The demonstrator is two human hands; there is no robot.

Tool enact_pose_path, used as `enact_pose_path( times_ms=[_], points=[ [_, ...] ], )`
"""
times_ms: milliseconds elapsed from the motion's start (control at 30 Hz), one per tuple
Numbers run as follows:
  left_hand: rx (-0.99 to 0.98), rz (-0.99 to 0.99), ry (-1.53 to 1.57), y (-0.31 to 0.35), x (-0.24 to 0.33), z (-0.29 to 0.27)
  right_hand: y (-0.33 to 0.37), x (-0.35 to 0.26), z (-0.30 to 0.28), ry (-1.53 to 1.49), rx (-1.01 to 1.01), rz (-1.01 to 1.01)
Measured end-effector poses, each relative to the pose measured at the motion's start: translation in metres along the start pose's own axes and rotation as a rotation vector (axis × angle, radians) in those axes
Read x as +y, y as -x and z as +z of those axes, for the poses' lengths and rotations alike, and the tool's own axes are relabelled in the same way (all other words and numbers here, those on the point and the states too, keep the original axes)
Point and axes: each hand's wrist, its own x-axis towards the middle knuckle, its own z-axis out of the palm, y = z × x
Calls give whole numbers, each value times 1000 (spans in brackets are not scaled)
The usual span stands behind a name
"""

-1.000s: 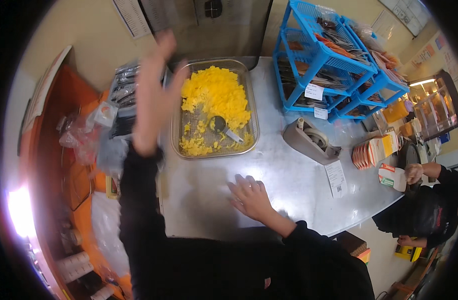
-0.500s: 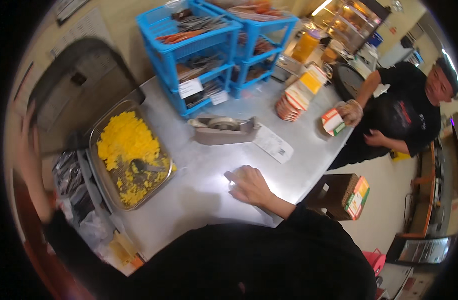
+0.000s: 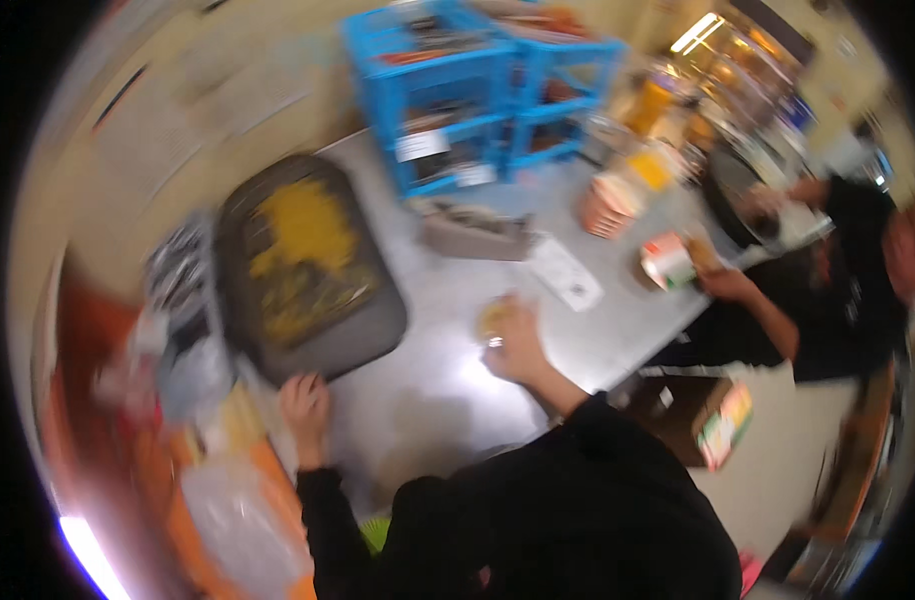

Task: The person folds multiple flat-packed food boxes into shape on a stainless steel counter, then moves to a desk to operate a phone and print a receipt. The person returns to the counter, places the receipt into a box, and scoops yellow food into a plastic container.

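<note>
A dark see-through lid (image 3: 363, 350) now lies over the metal tray of yellow crumbly food (image 3: 308, 225), which shows through it. My left hand (image 3: 306, 405) is by the lid's near edge, its fingers bent and smeared by motion; whether it touches the lid is unclear. Over the steel table, my right hand (image 3: 521, 340) is closed around something small and yellowish that blur keeps me from naming. Beyond it stand a grey tape dispenser (image 3: 475, 232) and a white paper slip (image 3: 570, 272).
Blue tiered baskets (image 3: 433, 100) with utensils stand at the back. Stacked red-and-white cartons (image 3: 610, 205) are on the right. A co-worker's hand is near another carton (image 3: 668, 262) at the table edge. Plastic bags (image 3: 193, 350) lie left of the tray; a cardboard box (image 3: 683, 415) is below the right edge.
The lid has come down from upright onto the tray. My left hand has moved from the far left to the tray's near side. The view has shifted, and the co-worker leans farther in.
</note>
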Motion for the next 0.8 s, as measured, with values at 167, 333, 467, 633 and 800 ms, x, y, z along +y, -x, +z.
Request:
enact_pose_path(
  times_ms=[167,333,467,633,800],
  points=[
    [190,-159,26,5,49,-30,23,-34,-22,-180,115,-152],
    [427,-521,-352,71,-9,-117,44,-115,-14,-558,-411,-337],
    [449,-830,-616,137,-53,-177,43,-153,10,-641,-613,-757],
    [36,-890,-956,228,-65,-134,45,-193,39,-664,-588,-926],
    [-228,-1304,-281,158,-61,-210,55,-204,60,-614,-507,-981]
  ],
)
